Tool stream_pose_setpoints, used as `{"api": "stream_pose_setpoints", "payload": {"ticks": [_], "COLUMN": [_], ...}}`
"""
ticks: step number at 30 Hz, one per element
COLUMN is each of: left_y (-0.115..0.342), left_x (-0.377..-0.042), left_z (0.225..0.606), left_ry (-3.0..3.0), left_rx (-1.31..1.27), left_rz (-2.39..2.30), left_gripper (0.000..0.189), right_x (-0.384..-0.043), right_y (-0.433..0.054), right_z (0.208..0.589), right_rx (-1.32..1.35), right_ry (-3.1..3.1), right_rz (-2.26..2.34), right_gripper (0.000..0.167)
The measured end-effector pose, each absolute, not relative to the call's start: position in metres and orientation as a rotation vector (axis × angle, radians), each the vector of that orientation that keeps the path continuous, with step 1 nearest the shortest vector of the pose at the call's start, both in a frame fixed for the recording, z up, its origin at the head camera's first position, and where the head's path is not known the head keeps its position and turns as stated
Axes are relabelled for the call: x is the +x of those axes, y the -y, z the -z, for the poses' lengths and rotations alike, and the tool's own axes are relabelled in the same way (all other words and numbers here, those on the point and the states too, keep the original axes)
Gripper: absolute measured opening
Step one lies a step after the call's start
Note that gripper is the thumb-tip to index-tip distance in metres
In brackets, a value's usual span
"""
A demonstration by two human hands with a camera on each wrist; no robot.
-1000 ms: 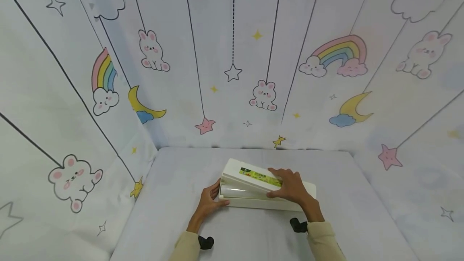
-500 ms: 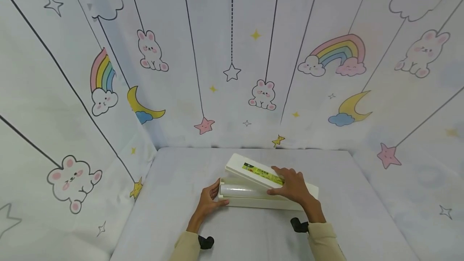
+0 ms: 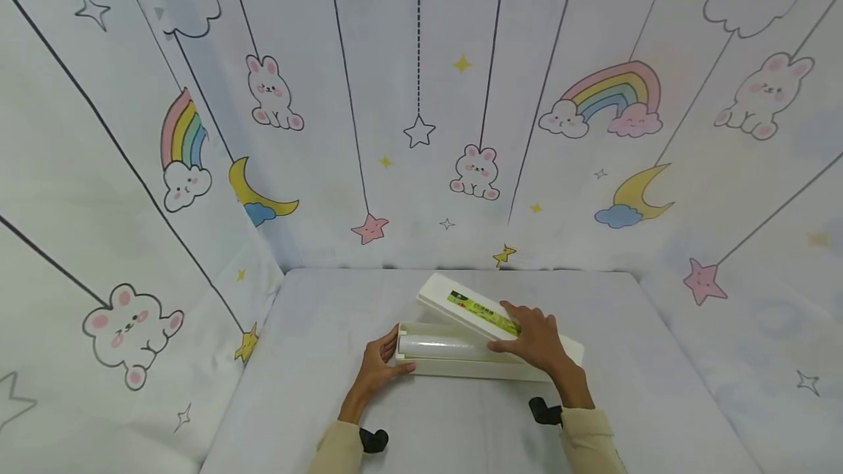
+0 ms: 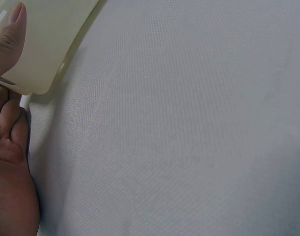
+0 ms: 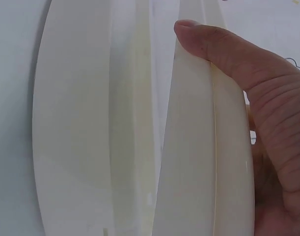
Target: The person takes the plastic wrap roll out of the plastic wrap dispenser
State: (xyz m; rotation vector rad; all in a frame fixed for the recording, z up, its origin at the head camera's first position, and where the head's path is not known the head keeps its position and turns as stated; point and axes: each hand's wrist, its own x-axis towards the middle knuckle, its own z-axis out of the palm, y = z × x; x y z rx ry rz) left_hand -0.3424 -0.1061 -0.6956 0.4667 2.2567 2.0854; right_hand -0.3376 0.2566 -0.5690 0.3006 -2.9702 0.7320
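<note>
1. Label (image 3: 486, 313): yellow-green strip on top of the lid, dark patch at its left end, a line of characters along it. Lettering too small to read; brand cannot be told. Right end of the strip lies by the right hand.
2. Lid (image 3: 440, 291): long, off-white, set askew above the box, its left end beyond the far edge, its right part over the box's right part. Whether the two touch there cannot be told.
3. Box (image 3: 461, 369): long, off-white, lying lengthwise on the worktop (image 3: 454, 430), left part uncovered.
4. Contents: a whitish, glossy roll (image 3: 435, 347) lying along the box; its right part is hidden by the lid and hand.
5. Left hand (image 3: 378, 363): grip closed about the box's left end, thumb on the near wall, fingers round the end.
6. Right hand (image 3: 535, 339): grip spread across the lid's width, holding it; thumb on the near side, as the right wrist view confirms.
7. Behind the worktop: white backdrop (image 3: 421, 189) printed with rabbits, stars and rainbows.
</note>
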Motion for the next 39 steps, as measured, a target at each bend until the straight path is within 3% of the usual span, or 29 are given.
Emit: {"api": "stream_pose_setpoints", "payload": {"ticks": [39], "left_y": [0.106], "left_x": [-0.341], "left_z": [0.695], "left_ry": [-2.281], "left_rx": [0.518], "left_rz": [-2.091], "left_gripper": [0.098], "right_x": [-0.329], "right_y": [-0.277], "right_z": [0.574], "right_rx": [0.132], "right_ry": [2.895], "right_rz": [-0.728], "right_gripper": [0.096]}}
